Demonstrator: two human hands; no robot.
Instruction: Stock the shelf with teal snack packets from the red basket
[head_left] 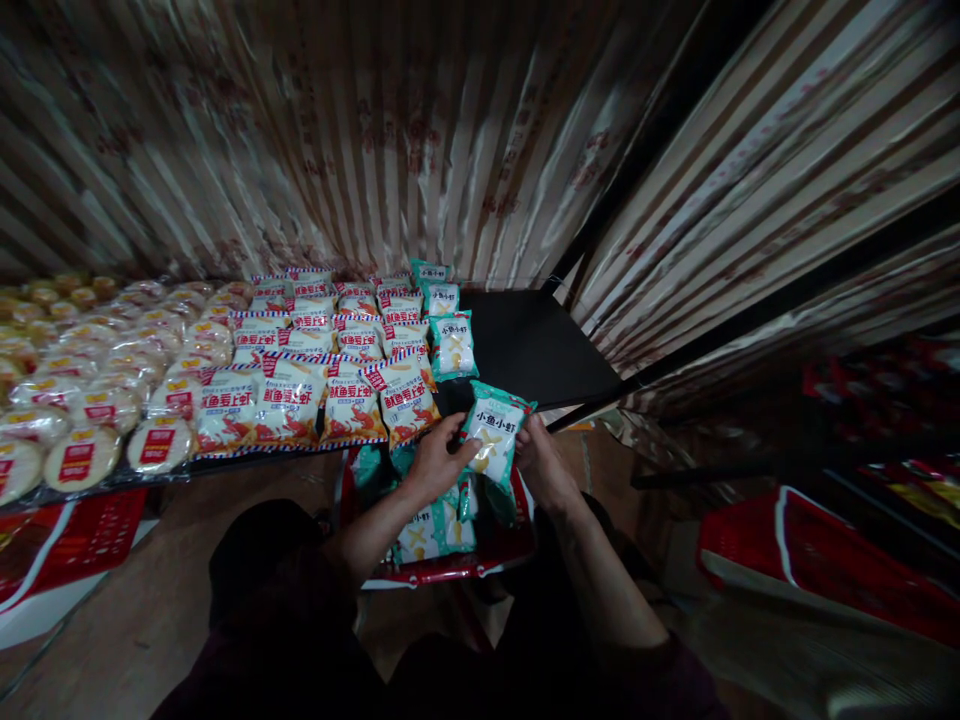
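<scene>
Between both my hands is a green-and-white snack bag (493, 430), held upright in front of the shelf edge. My right hand (546, 465) pinches its right side near the top. The thumb of my left hand (439, 462) presses on the bag's left front, its fingers curled by the left edge. Below sits a red box (442, 572) with more green snack bags (427, 535) inside. On the shelf, a short column of green bags (452, 345) stands beside rows of white-and-orange snack bags (289, 400).
Wrapped round cakes or crackers (82, 455) fill the left of the black shelf (525, 345). Behind hangs a striped curtain-like sheet (420, 130). A dark metal post (637, 130) and rails frame the right. Red cartons (825, 560) stand at right and lower left.
</scene>
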